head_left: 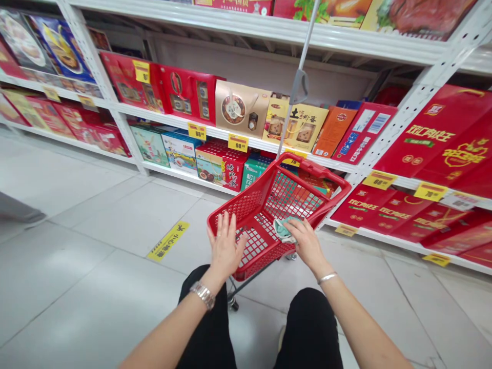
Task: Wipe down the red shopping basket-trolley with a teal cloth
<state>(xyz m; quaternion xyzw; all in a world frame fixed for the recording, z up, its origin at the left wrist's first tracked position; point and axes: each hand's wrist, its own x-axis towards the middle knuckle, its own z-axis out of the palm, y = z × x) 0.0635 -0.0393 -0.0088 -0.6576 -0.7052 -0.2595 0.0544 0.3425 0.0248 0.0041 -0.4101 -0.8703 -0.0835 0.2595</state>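
Observation:
A small red plastic shopping cart (251, 205) with grid walls stands in front of my knees, tilted in the view, a thin grey pole (292, 97) rising from its handle end. My left hand (226, 247) is at the near left rim of the basket, fingers spread, holding nothing; whether it touches the rim I cannot tell. In my right hand (306, 242) is a crumpled green and white cloth (283, 229), held over the basket's right side wall. No goods show inside the basket.
White metal shelves (365, 43) with red gift boxes (426, 133) and yellow price tags run behind the cart. A yellow floor sticker (168, 241) lies on the pale tiles at left. Part of another person's foot (21, 209) shows at the left edge.

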